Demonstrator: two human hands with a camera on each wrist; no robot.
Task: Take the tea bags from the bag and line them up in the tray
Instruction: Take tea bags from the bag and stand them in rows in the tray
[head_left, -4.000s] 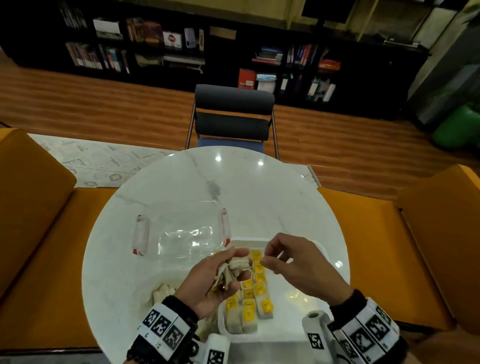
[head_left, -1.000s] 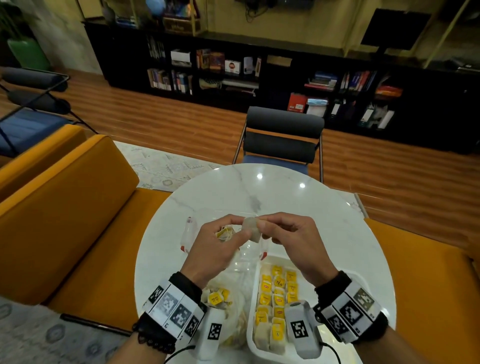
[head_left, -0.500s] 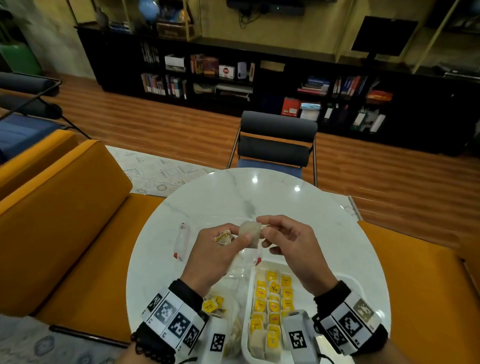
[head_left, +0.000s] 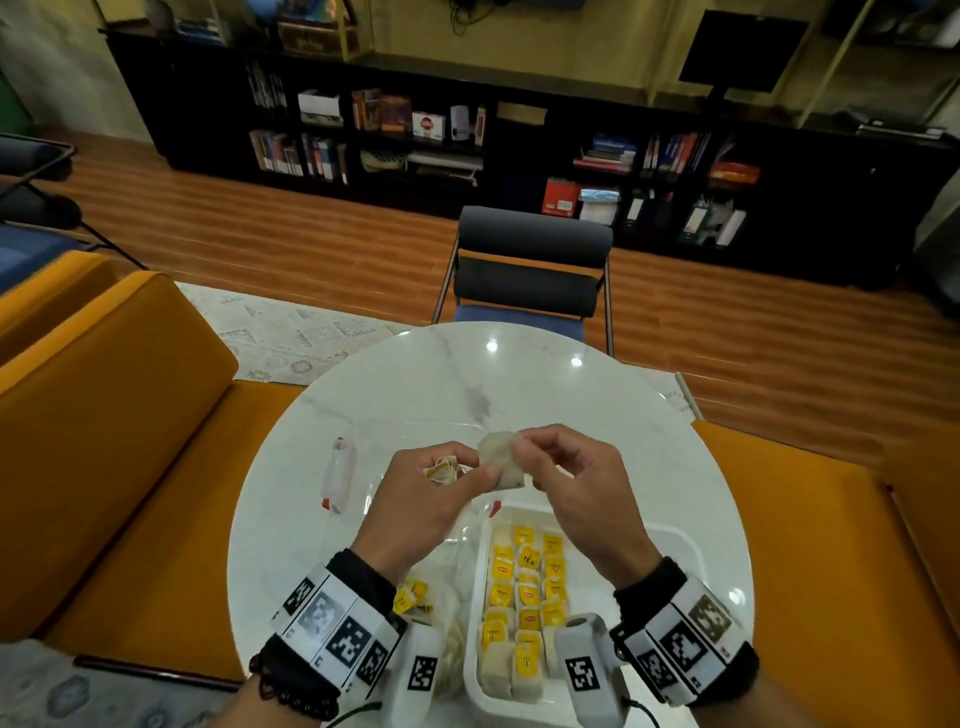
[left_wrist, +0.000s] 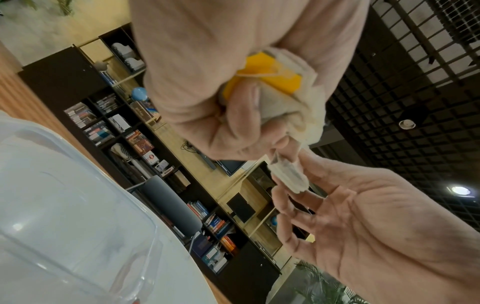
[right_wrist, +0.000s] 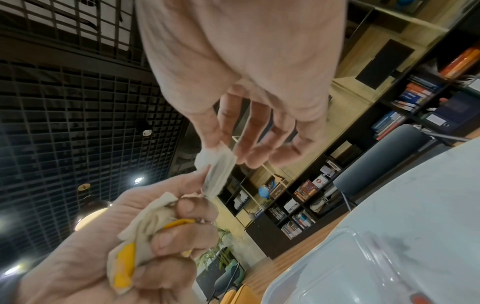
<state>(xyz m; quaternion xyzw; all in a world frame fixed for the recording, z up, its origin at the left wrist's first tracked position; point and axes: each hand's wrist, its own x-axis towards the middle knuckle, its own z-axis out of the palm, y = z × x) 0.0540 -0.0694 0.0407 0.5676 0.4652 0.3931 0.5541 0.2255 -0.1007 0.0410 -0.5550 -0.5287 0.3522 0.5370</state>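
Note:
Both hands are raised above the table in the head view. My left hand grips a bundle of tea bags with yellow tags, also seen as a crumpled bundle in the left wrist view. Its thumb also touches a single pale tea bag. My right hand pinches that tea bag by its top edge between thumb and forefinger. Below them the white tray holds three rows of tea bags. A clear plastic bag with more tea bags lies left of the tray.
A clear lid with red clips lies on the round white marble table behind the hands. Orange sofas flank the table on both sides. A dark chair stands at the far edge.
Four seconds ago the hands were low over the tray; now they are lifted higher. Over the last second both hands have kept hold of the single tea bag with little movement.

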